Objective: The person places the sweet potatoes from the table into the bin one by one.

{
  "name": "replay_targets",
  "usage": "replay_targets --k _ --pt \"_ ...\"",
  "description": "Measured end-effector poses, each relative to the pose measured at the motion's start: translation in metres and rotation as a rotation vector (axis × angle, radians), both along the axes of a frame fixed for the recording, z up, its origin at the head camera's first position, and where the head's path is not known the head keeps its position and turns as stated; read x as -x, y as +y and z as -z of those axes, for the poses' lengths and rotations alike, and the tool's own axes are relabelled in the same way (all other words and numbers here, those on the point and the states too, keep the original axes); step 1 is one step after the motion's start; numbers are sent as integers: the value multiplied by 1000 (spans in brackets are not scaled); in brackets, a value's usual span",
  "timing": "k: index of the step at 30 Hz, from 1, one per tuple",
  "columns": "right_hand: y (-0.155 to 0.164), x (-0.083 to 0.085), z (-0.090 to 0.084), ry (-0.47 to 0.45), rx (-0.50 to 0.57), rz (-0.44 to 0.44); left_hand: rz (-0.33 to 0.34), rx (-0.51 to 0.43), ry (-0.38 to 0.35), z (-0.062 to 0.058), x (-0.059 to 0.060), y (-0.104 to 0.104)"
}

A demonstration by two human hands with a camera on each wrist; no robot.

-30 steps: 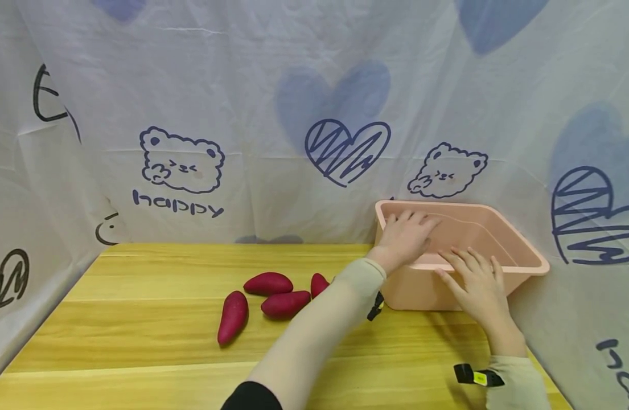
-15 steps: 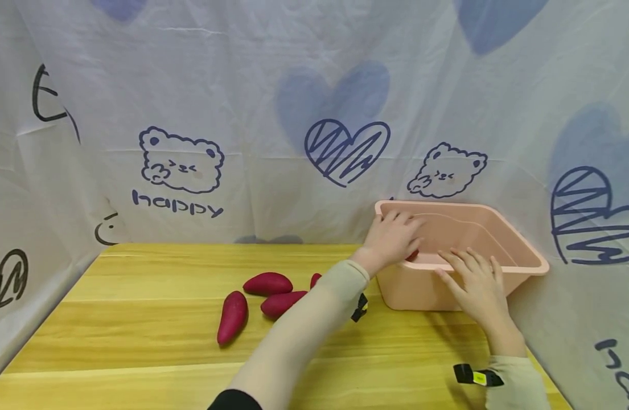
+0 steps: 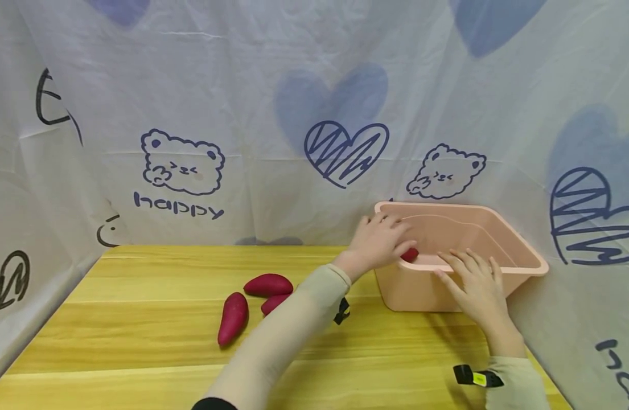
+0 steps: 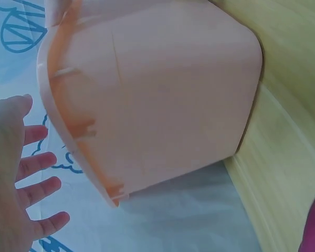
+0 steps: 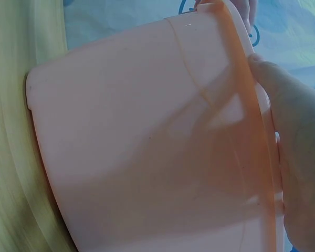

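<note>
Backdrop: white sheet (image 3: 273, 74) with blue hearts, bears and "happy" print, hung on three sides. Worktop (image 3: 140, 341) is yellow wood planks. Pink tub (image 3: 519, 253) sits at the far right of the worktop, close to the sheet; wrist views show its outer wall and rim up close. One red sweet potato (image 3: 410, 254) lies inside the tub at the near left corner, only an end of it showing. Right hand (image 3: 478, 285) rests on the tub's near rim, fingers straight and spread, gripping nothing. Left hand (image 3: 378, 239) is over the tub's left rim just beside the sweet potato, fingers loosely extended and spread, holding nothing; left wrist view shows the fingers (image 4: 39, 157) apart. Three more sweet potatoes on the worktop, left of the tub: one (image 3: 269, 284) farthest back, one (image 3: 273, 303) partly hidden by the left forearm, one (image 3: 233, 318) nearest and leftmost.
</note>
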State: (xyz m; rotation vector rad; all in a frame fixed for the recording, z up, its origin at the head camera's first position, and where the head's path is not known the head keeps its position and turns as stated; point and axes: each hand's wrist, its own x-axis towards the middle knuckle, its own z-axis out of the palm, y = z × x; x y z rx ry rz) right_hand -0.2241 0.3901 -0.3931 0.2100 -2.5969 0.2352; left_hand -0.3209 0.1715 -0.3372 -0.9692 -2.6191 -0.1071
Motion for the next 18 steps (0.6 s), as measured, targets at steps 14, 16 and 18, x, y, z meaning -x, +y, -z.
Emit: replay_targets --k 14,16,18 --pt "-2 0 0 12 5 -2 41 -5 56 12 -9 -41" --pt "-2 0 0 15 8 -3 40 3 61 13 -12 -48" --pt "-2 0 0 16 8 -4 36 6 51 15 -15 -55"
